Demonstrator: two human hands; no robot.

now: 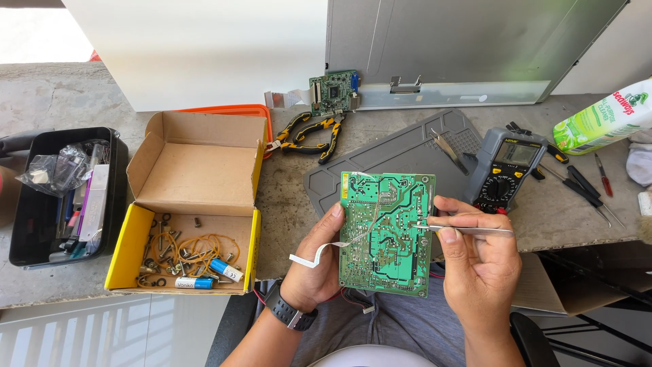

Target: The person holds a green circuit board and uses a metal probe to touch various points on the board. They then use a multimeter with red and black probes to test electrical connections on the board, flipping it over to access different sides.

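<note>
Single head-worn view looked steeply down, close over the lap, facing the desk [292, 204] and wall beyond.

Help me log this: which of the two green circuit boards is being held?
The larger green board, gripped by the left hand; the smaller board lies untouched by the panel.

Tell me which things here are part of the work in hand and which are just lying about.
In hand:
left hand holding the green rectangular circuit board
right hand holding thin metal tweezers to the board

Lying about:
grey digital multimeter
yellow-and-black pliers
small green circuit board
yellow cardboard box of screws
black plastic bin
green-and-white cleaner pack
</note>
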